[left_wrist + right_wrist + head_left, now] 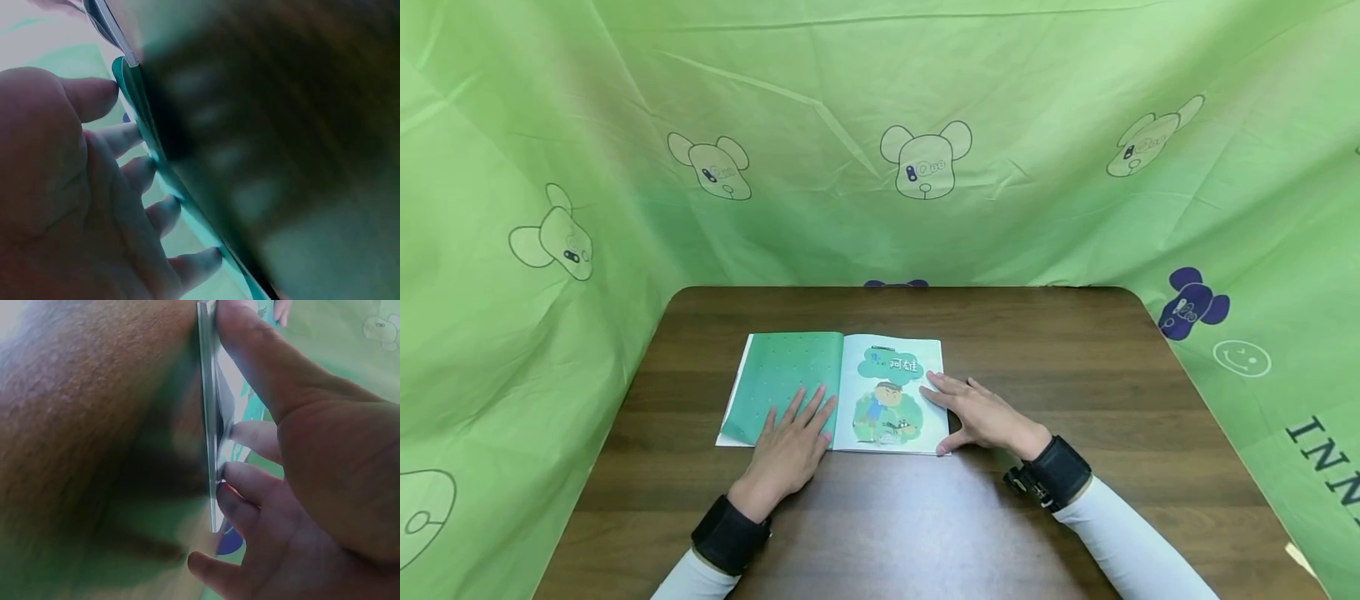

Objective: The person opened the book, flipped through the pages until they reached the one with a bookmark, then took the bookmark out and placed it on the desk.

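An open picture book lies on the table, with a plain green left page [775, 367] and a white right page [932, 354] that bears a cartoon figure and green patches. My left hand [790, 458] rests on the green page, its fingers spread and straight. In the left wrist view its fingertips press along that green sheet [203, 231], which bows up slightly. My right hand [988, 417] touches the right page's outer edge, thumb at the lower corner and fingers higher up. The right wrist view shows the book's layered edge [209, 425] beside the thumb, with the pages bowed a little apart.
The brown wooden table [1037, 333] has rounded far corners. A green cloth [805, 225] printed with bear heads hangs behind it and along both sides. Each wrist wears a black band [730, 533], over white sleeves.
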A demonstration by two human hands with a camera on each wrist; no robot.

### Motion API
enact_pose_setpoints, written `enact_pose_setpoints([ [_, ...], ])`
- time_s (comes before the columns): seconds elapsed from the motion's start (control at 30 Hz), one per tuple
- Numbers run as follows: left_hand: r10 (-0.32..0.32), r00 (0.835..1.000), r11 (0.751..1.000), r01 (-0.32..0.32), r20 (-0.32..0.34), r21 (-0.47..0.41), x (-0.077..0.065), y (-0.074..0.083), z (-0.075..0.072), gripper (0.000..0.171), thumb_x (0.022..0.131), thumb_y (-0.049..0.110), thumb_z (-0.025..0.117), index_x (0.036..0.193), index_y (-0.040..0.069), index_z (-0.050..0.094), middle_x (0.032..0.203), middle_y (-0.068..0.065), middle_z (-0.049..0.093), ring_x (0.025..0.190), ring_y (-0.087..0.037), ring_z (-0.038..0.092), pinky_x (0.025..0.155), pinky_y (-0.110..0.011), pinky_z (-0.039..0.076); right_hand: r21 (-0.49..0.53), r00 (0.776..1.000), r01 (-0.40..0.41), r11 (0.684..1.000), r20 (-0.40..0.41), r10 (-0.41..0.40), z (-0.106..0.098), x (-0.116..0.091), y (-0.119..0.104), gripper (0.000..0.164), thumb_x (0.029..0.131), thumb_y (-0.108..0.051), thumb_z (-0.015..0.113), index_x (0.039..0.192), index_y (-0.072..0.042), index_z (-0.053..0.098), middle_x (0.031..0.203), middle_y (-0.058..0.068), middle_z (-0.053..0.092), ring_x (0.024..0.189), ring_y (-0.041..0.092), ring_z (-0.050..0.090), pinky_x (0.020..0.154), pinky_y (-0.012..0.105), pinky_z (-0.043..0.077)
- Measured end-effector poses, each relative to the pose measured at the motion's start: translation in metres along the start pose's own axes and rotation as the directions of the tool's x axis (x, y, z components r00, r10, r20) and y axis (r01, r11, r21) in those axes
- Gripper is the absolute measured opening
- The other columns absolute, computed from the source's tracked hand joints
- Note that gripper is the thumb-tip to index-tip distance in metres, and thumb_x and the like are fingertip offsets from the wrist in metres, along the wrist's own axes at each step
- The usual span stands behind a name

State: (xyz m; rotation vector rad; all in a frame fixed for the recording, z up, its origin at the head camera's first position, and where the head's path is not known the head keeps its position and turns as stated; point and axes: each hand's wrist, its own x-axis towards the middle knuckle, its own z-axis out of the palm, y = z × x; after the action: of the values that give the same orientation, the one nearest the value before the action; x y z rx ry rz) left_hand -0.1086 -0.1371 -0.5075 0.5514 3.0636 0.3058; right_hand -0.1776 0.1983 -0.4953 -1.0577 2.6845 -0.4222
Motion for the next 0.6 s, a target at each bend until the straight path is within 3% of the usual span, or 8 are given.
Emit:
enact_pose_setpoints([
  [0.4,-0.043,0.992,0.998,0.047,0.121,-0.033,0.0018,0.0035,-0.0053,0.060,0.101,0.040,0.045,0.155,0.017,0.034,0.163,-0.007,0.024,0.148,-0.037,0.019,0.105,-0.072,0.024,-0.047,1.000,0.006,0.999,-0.016,-0.006,0.0013,0.0022,0.0029,0.098,0.070,-0.060,0.073,0.148,-0.007,0.046,0.158,0.019,0.032,0.143,0.034,0.032,0.105,0.067,0.029],
  [0.6,-0.045,0.990,0.999,0.049,0.135,-0.025,0.0028,0.0053,-0.0065,0.054,0.101,0.038,0.045,0.154,0.026,0.038,0.163,-0.008,0.026,0.147,-0.039,0.020,0.102,-0.074,0.026,-0.058,0.999,0.005,0.998,-0.032,-0.006,0.0008,0.0037,0.0008,0.094,0.072,-0.058,0.073,0.146,-0.005,0.049,0.156,0.020,0.036,0.142,0.034,0.035,0.105,0.066,0.031],
])
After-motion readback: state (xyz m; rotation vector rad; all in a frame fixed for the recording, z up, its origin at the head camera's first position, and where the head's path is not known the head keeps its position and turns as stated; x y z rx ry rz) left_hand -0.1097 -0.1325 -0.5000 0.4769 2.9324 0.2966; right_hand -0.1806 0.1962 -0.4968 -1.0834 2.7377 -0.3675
